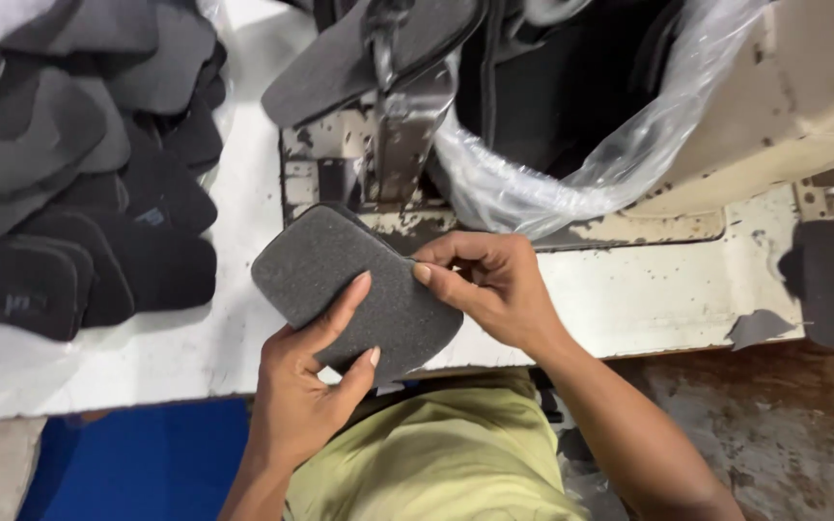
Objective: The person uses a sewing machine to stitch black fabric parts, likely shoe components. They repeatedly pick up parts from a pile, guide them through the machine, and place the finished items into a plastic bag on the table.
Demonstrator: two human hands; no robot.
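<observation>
Foam pad: a dark grey, rounded piece of padded foam (345, 289), held at the centre of the view, just in front of the sewing machine's needle post and touching the machine bed at its far edge.
Left hand: the left hand (316, 371) grips the pad from 6 o'clock, thumb and forefinger spread on its top face, other fingers beneath.
Right hand: the right hand (485, 285) pinches the pad's edge at 3 o'clock, fingers curled close together.
Progress: judged from its position, the pad is lined up at the machine but not yet under the presser foot (383, 58); no stitching shows on it, so the sewing step looks still to be done on this piece.
Sewing machine: a worn cream post-bed machine (793, 106) at 12 to 2 o'clock, paint chipped around the post.
Plastic bag: a clear bag (571, 174) at 1 o'clock, holding dark pieces.
Stack of pieces: many dark grey and black pads (79, 174) piled at 9 to 11 o'clock, well apart from the hands; whether these are finished or waiting cannot be told.
Loose piece: one dark cut-out (830, 280) lies at 3 o'clock near the right edge.
Table: the white table (147, 357) carries the stack and the machine.
</observation>
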